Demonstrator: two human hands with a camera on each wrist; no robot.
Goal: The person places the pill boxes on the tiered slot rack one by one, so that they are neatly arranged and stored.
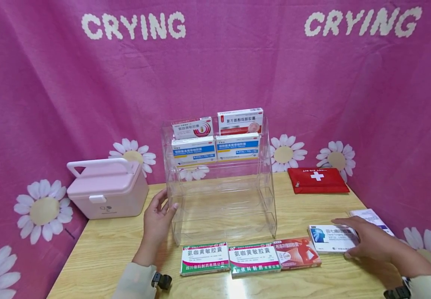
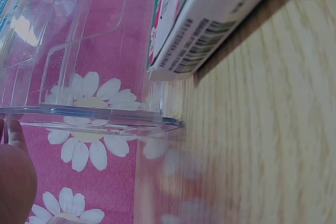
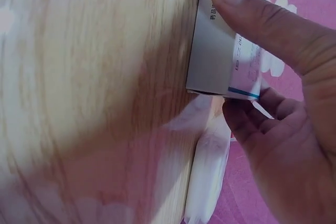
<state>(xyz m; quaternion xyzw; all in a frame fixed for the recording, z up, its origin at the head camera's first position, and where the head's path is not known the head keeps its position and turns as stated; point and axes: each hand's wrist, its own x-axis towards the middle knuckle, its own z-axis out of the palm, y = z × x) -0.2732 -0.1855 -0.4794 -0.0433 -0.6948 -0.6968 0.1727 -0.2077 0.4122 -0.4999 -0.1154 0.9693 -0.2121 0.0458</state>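
Note:
A clear plastic tiered display rack (image 1: 219, 203) stands on the table with medicine boxes in its upper tiers. My left hand (image 1: 159, 216) is at its left side, fingers and thumb touching the side panel; in the left wrist view only part of that hand shows. My right hand (image 1: 368, 238) grips the right end of a white and blue medicine box (image 1: 331, 238), thumb on the near edge and fingers at the far side. Left of that box lie a red medicine box (image 1: 296, 253) and two green and white medicine boxes (image 1: 254, 257), in a row before the rack.
Another white box (image 1: 371, 220) lies partly behind my right hand. At the back right is a red first aid pouch (image 1: 318, 180). A pink lidded case (image 1: 107, 191) with a white handle stands left of the rack. A pink flowered cloth (image 1: 215, 62) hangs behind.

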